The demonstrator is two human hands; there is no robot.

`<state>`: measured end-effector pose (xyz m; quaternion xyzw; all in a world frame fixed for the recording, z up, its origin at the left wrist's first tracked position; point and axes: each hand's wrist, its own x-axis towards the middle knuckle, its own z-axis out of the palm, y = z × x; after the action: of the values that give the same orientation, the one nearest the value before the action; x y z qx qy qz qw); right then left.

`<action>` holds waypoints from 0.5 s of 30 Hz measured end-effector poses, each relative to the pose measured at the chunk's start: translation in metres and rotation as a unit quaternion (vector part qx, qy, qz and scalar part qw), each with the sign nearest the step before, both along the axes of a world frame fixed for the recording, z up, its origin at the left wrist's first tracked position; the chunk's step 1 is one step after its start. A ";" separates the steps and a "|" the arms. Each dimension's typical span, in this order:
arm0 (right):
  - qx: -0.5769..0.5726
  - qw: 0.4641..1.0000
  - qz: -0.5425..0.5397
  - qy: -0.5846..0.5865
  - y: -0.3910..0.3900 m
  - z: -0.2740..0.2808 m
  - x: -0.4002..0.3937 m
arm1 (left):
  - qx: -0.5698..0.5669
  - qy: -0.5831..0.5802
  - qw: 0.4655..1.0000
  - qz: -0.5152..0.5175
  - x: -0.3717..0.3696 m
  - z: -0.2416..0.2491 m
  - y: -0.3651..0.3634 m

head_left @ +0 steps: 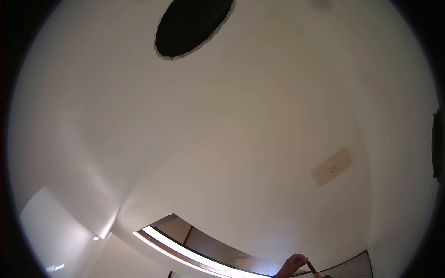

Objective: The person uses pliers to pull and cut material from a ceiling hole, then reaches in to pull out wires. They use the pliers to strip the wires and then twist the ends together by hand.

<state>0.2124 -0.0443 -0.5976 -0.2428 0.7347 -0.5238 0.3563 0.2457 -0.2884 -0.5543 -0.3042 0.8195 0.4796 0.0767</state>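
Observation:
At the bottom edge, right of the middle, a hand [292, 265] reaches up from the lower left; it appears to be my left hand. Its fingers are closed at the upper end of a thin dark strip-like tool [311, 266]. The tool slants down to the right and meets a yellowish-tan part [317, 275], cut off by the frame edge. Just right of that part, a small dark shape shows at the edge; it may be a bit of my right hand, but I cannot make out any fingers.
Pale ceiling [241, 116] fills most of the view. It has a rough-edged dark round hole [192, 28] at the top and a beige rectangular patch [332, 167] at right. Below runs a curved recess with a bright light strip [185, 251]. A dark object [436, 146] stands at the right edge.

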 end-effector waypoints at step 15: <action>0.111 0.713 -0.269 0.638 0.054 0.317 -0.113 | 0.314 0.440 0.762 -0.357 -0.204 0.264 0.114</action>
<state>0.0990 0.0097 -0.2807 -0.2702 0.8744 -0.2329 -0.3289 0.0413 -0.1741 -0.2900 0.2957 0.6161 0.7292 -0.0359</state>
